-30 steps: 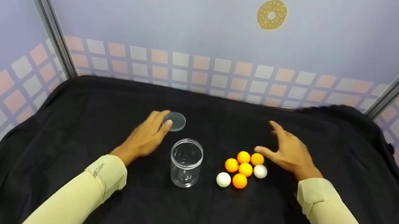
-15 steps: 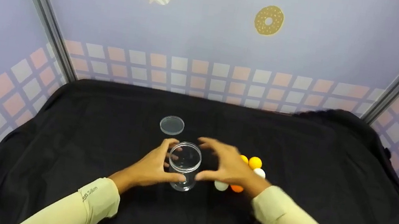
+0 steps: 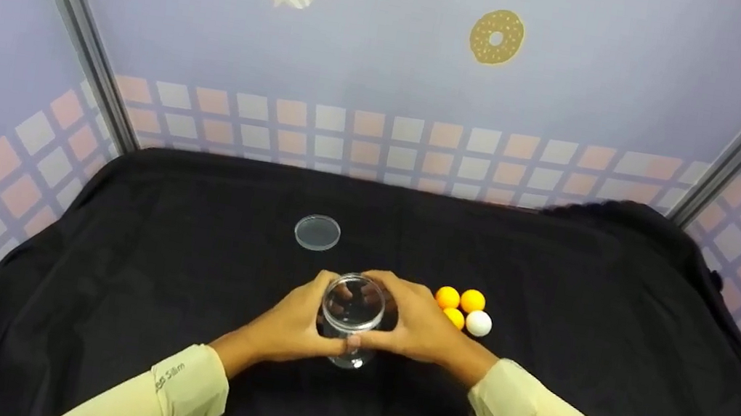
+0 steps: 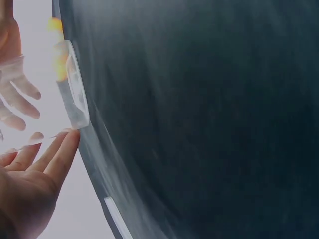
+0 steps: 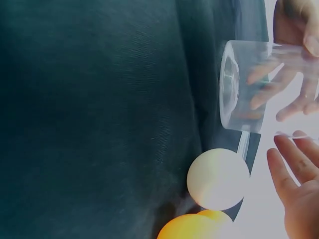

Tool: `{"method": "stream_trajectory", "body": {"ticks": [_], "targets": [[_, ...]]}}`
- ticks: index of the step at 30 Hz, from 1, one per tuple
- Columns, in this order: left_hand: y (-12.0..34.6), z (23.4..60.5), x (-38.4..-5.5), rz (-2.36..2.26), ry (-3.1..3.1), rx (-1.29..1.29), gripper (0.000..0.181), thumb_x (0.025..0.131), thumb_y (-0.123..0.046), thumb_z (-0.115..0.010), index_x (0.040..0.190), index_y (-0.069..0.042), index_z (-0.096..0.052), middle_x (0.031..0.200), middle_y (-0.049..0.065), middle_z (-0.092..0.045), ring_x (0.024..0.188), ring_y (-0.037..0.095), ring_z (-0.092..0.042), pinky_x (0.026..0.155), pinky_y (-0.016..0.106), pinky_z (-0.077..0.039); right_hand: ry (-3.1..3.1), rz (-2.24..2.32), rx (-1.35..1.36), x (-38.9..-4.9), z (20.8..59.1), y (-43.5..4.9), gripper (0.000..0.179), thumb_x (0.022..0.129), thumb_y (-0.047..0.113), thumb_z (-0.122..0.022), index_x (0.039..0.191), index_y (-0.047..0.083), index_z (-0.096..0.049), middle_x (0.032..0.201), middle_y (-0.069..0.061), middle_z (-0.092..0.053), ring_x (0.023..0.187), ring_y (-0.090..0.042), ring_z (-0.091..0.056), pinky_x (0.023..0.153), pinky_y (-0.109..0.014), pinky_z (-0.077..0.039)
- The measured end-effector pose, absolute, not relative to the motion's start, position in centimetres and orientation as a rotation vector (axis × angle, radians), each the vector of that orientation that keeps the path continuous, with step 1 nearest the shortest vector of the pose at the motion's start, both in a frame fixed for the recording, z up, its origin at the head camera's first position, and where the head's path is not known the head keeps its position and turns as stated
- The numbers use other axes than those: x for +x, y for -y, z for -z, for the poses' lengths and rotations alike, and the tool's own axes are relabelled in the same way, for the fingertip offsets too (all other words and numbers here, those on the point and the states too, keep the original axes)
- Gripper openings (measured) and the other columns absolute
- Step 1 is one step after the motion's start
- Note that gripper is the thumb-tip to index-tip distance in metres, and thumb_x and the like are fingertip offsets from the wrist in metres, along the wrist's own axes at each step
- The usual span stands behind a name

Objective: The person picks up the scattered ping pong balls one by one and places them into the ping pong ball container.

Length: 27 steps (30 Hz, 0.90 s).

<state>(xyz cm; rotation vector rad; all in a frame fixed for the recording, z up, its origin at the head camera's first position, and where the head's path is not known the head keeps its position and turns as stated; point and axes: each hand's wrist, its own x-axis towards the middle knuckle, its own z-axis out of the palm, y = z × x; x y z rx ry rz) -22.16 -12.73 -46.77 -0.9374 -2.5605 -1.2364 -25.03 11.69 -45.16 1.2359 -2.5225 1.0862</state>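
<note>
Right wrist view: jar (image 5: 269,107) cut off by edge. Left wrist view: orange balls (image 4: 56,24) blurred.

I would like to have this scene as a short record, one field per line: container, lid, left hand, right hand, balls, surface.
Container: clear jar, upright, mouth uncovered, no ball seen inside
Lid: clear round lid, lying flat beyond the jar
Left hand: left hand holds the jar's left side
Right hand: right hand holds its right side
Balls: three orange balls and one white ball visible in the head view, right of the jar
Surface: black cloth
</note>
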Motion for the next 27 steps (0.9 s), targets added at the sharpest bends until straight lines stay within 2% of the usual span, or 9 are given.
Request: {"method": "stream_trajectory", "body": {"ticks": [4, 12, 18, 27], "targets": [[11.5, 46.5, -20.8, 1.208, 2.556, -0.973, 0.077, 0.077, -0.060, -0.081, 0.127, -0.011, -0.050, 0.117, 0.003, -0.065, 0.105, 0.020, -0.066, 0.093, 0.036, -0.054, 2.485, -1.112, 1.260, -23.4, 45.2, -13.0, 0.086, 0.073, 0.060, -0.086, 0.140, 0.018, -0.054, 0.127, 0.001, -0.069, 0.107, -0.012, -0.069, 0.093, -0.032, -0.057], [9.5, 46.6, -19.4, 1.219, 2.601, -1.023, 0.083, 0.075, -0.065, -0.080, 0.131, -0.013, -0.048, 0.120, 0.002, -0.064, 0.108, 0.018, -0.066, 0.096, 0.033, -0.054, 2.465, -1.075, 1.193, -21.0, 45.7, -15.1, 0.084, 0.072, 0.060, -0.086, 0.139, 0.020, -0.055, 0.124, 0.005, -0.069, 0.105, -0.011, -0.069, 0.091, -0.032, -0.057], [9.1, 46.9, -19.1, 1.177, 2.621, -1.041, 0.084, 0.074, -0.067, -0.079, 0.130, -0.012, -0.048, 0.120, 0.004, -0.064, 0.107, 0.019, -0.066, 0.095, 0.034, -0.054, 2.430, -1.111, 1.202, -20.5, 46.2, -15.3, 0.083, 0.071, 0.057, -0.087, 0.137, 0.017, -0.057, 0.120, 0.003, -0.071, 0.101, -0.013, -0.071, 0.086, -0.032, -0.058], [9.0, 47.2, -19.1, 1.175, 2.603, -1.070, 0.083, 0.075, -0.063, -0.081, 0.129, -0.010, -0.047, 0.122, 0.008, -0.064, 0.110, 0.022, -0.066, 0.098, 0.035, -0.053, 2.433, -1.114, 1.189, -20.3, 46.6, -15.5, 0.083, 0.072, 0.058, -0.087, 0.138, 0.018, -0.056, 0.122, 0.005, -0.071, 0.106, -0.012, -0.070, 0.091, -0.032, -0.058]]}}
